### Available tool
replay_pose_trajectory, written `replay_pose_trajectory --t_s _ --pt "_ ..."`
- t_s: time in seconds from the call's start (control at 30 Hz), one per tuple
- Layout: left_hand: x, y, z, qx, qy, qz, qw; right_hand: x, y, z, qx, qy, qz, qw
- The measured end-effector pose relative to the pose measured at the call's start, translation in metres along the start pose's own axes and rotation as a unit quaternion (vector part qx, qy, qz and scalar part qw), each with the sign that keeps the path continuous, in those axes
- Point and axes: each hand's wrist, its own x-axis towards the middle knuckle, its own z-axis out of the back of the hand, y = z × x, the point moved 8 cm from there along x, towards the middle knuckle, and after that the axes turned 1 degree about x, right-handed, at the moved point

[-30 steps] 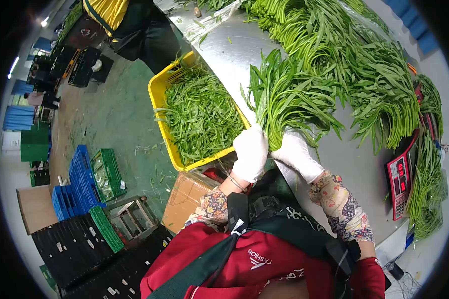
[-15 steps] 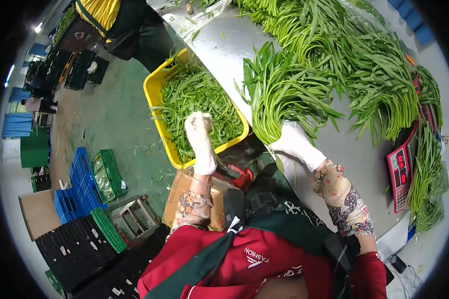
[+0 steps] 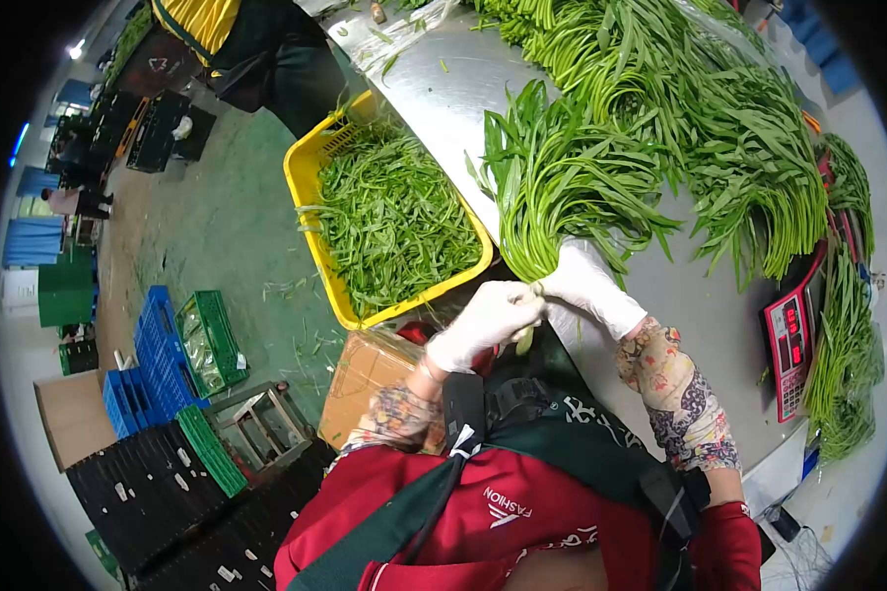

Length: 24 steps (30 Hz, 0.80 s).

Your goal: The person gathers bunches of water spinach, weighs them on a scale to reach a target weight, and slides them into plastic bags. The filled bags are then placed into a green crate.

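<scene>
My right hand point(image 3: 593, 288), in a white glove, is closed around the stem end of a bunch of water spinach point(image 3: 547, 202) at the edge of the metal table. The bunch's leaves spread away from me over the tabletop. My left hand point(image 3: 493, 323), also gloved, touches the base of the bunch just beside my right hand. Its fingers are pinched on a stem end point(image 3: 536, 289), and a pale green piece point(image 3: 524, 341) hangs below them. Left of the table stands a yellow basket point(image 3: 317, 246) full of loose leaves and stems.
More water spinach point(image 3: 690, 108) is heaped across the metal table point(image 3: 453, 74). A red digital scale point(image 3: 790, 345) sits on the right. Below the basket is a cardboard box point(image 3: 367, 379). Blue and green crates point(image 3: 212, 340) stand on the floor. Another person point(image 3: 266, 64) is at the upper left.
My left hand has moved from above the yellow basket, down and right, to the base of the bunch. My right hand keeps its hold in nearly the same place.
</scene>
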Motion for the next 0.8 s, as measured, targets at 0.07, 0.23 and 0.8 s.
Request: replay_pose_trajectory --t_s 0.07,0.23,0.8 --pt "-0.012 -0.006 0.038 -0.243 -0.005 -0.164 0.956 0.004 -0.008 -0.008 0.043 0.052 -0.03 0.997" --pt "-0.008 0.059 0.114 -0.095 -0.297 -0.159 0.937 0.011 -0.012 -0.022 0.264 0.077 0.014 0.961" --pt "-0.046 -0.027 -0.019 0.276 -0.163 -0.484 0.814 -0.015 0.03 0.004 0.572 -0.006 0.049 0.819"
